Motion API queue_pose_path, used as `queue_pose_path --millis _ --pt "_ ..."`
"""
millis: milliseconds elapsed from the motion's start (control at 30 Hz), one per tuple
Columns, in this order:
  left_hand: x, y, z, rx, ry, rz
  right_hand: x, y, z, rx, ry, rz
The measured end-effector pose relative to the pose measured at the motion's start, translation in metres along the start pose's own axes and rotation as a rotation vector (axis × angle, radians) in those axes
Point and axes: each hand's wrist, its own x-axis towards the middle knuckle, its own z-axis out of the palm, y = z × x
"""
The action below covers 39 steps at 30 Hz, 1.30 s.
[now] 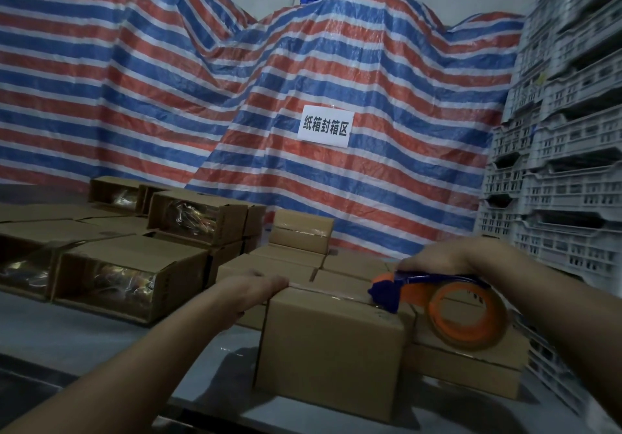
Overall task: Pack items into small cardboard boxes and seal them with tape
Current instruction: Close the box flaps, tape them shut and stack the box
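A small closed cardboard box (331, 349) stands on the grey table (111, 342) in front of me. My left hand (250, 287) lies flat on the box's top left edge, fingers straight. My right hand (451, 258) grips a blue and orange tape dispenser (437, 302) from above. Its blue front end touches the right part of the box top, where a strip of clear tape runs along the seam. The tape roll hangs past the box's right side.
Open boxes (134, 278) with shiny wrapped items lie on their sides at left. Closed boxes (303, 235) are stacked behind and to the right. A striped tarp (235, 96) with a white sign hangs behind. Grey plastic crates (565, 147) tower at right.
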Motion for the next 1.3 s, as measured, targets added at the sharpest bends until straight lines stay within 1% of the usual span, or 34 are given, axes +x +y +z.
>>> queue_pose_path --millis 100,200,233,267,300,333,400,433,500,533,633,700,767,800,833,900,1000,1067,1200,1300 --pt "-0.001 0.016 -0.004 0.192 0.075 0.132 -0.006 0.001 0.003 -0.075 -0.036 -0.086" --pt "-0.009 0.039 0.003 0.509 0.210 0.350 -0.009 0.001 0.005 -0.116 -0.050 -0.140" --pt "-0.014 0.046 0.010 0.566 0.244 0.427 -0.008 0.002 0.004 -0.144 -0.057 -0.150" --pt "-0.020 0.052 0.019 0.594 0.244 0.501 -0.008 0.002 0.003 -0.170 -0.062 -0.157" --pt "-0.026 0.057 0.029 0.617 0.198 0.560 -0.007 0.003 0.003 -0.191 -0.065 -0.164" --pt "-0.031 0.060 0.039 0.648 0.119 0.594 -0.008 0.003 0.003 -0.203 -0.067 -0.173" --pt "-0.039 0.058 0.057 0.693 -0.072 0.590 -0.008 0.003 0.004 -0.181 -0.069 -0.179" --pt "-0.040 0.054 0.063 0.756 -0.117 0.601 -0.007 0.005 0.004 -0.158 -0.066 -0.174" --pt "-0.042 0.048 0.065 0.966 -0.092 0.654 -0.005 0.007 0.007 -0.129 -0.058 -0.187" --pt "-0.042 0.046 0.064 1.021 -0.067 0.671 -0.005 0.009 0.008 -0.137 -0.046 -0.199" --pt "-0.039 0.042 0.062 0.994 -0.063 0.717 -0.001 0.016 0.006 -0.129 0.036 -0.205" --pt "-0.039 0.039 0.061 0.977 -0.075 0.740 0.000 0.031 0.004 -0.037 0.079 -0.212" --pt "-0.038 0.038 0.059 0.963 -0.076 0.755 -0.008 0.049 0.004 0.035 0.049 -0.166" --pt "-0.038 0.037 0.058 0.956 -0.075 0.756 -0.010 0.058 0.008 0.116 0.027 -0.118" --pt "-0.038 0.037 0.059 0.951 -0.072 0.755 -0.010 0.065 0.013 0.189 0.025 -0.099" --pt "-0.038 0.038 0.061 0.954 -0.063 0.752 -0.011 0.075 0.025 0.240 0.037 -0.095" --pt "-0.036 0.040 0.061 0.948 -0.091 0.703 -0.007 0.068 0.047 0.208 0.059 -0.088" --pt "-0.037 0.047 0.061 0.935 -0.137 0.672 -0.006 0.063 0.058 0.235 0.078 -0.087" --pt "-0.045 0.063 0.077 0.956 -0.217 0.775 -0.008 0.060 0.059 0.322 0.085 -0.138" --pt "-0.047 0.061 0.090 0.986 -0.206 0.823 -0.010 0.059 0.060 0.341 0.089 -0.184"
